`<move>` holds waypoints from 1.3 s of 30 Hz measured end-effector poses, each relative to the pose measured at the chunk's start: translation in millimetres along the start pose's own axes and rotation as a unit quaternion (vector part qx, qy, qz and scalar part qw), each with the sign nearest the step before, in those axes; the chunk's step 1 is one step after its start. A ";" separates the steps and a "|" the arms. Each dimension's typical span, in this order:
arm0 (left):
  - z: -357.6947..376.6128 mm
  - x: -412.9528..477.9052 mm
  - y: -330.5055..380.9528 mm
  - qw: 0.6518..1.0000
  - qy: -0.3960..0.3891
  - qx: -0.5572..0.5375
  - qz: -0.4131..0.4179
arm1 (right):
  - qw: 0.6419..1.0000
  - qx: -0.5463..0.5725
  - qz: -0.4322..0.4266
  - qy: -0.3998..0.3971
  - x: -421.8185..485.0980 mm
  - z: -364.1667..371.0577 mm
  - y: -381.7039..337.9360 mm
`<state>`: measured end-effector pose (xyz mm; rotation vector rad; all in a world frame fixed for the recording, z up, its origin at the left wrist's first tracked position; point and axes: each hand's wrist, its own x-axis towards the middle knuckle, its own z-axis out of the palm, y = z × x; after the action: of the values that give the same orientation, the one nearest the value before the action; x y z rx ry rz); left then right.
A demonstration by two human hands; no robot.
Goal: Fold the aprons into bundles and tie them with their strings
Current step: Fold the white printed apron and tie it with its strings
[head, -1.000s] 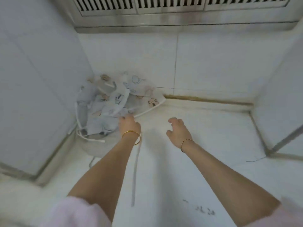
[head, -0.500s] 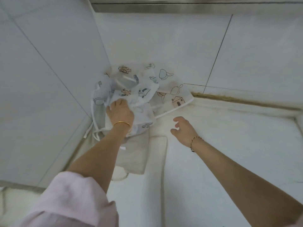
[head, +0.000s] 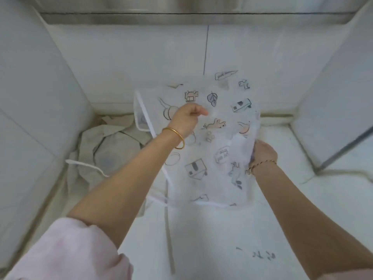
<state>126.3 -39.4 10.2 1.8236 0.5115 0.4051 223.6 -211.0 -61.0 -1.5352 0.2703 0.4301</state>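
A thin white apron (head: 218, 150) printed with small cartoon drawings hangs spread out above the white counter (head: 212, 239), lifted in the middle of the view. My left hand (head: 186, 120) grips its upper part near the top left. My right hand (head: 263, 153) holds its right edge, lower down, with the fingers hidden behind the cloth. A white string (head: 168, 229) of the apron trails down from its lower left corner onto the counter.
A crumpled beige apron (head: 113, 148) with a white string (head: 86, 166) lies in the left corner against the tiled wall (head: 30, 98). White tiled walls close in at the back and right. Dark marks (head: 262, 254) show on the counter near my right forearm.
The printed apron has left the corner pile and is now held up, spread between both hands at the centre. My right hand, empty before, now holds its edge. The beige apron is uncovered.
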 end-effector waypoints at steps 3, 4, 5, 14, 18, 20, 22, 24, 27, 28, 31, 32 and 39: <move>11.3 -6.1 -32.8 0.950 0.009 0.313 0.015 | 0.959 -0.278 0.001 0.052 -14.0 -42.3 -10.0; 17.1 -11.9 -43.0 0.927 -0.001 0.376 0.010 | 0.929 -0.364 0.000 0.064 -20.3 -58.0 -10.2; 24.6 -17.6 -52.8 0.911 -0.003 0.412 0.003 | 0.912 -0.405 -0.003 0.063 -24.8 -71.4 -7.7; 76.0 -49.4 -103.3 0.919 0.024 0.199 -0.339 | 0.975 -0.156 0.007 0.158 4.7 -152.9 11.3; 119.6 -82.9 -83.2 0.948 -0.147 0.268 -0.092 | 0.972 -0.173 -0.005 0.159 -3.2 -160.1 4.3; 146.2 -107.5 -66.0 0.909 -0.316 0.265 -0.052 | 0.986 -0.124 0.005 0.110 -6.5 -156.1 -0.5; 175.5 -133.0 -63.9 0.849 -0.360 0.387 -0.001 | 0.997 -0.025 0.029 0.071 -10.2 -154.9 -4.3; 202.3 -159.6 -68.1 0.806 -0.292 0.511 0.063 | 0.992 0.107 0.042 0.051 -18.5 -160.4 -8.0; 216.7 -177.4 -68.4 0.800 -0.124 0.574 0.121 | 0.977 0.209 0.023 0.039 -33.8 -178.8 -16.1; 212.2 -174.9 -66.3 0.804 -0.085 0.563 0.170 | 0.974 0.222 0.014 0.038 -35.7 -181.6 -19.3; 206.3 -179.9 -37.2 0.870 0.014 0.424 0.251 | 0.993 0.068 -0.068 0.074 -53.1 -221.3 -19.3; 199.7 -179.4 -24.4 0.904 0.047 0.356 0.230 | 0.988 -0.018 -0.115 0.097 -58.1 -235.1 -15.1; 181.5 -197.1 69.7 0.987 0.120 -0.095 0.041 | 0.876 -0.354 -0.317 0.080 -97.3 -343.7 22.8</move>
<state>62.8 -308.7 18.4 1.6244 0.5440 0.7122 159.9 -563.0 -49.2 -2.2625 -0.3125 -0.1580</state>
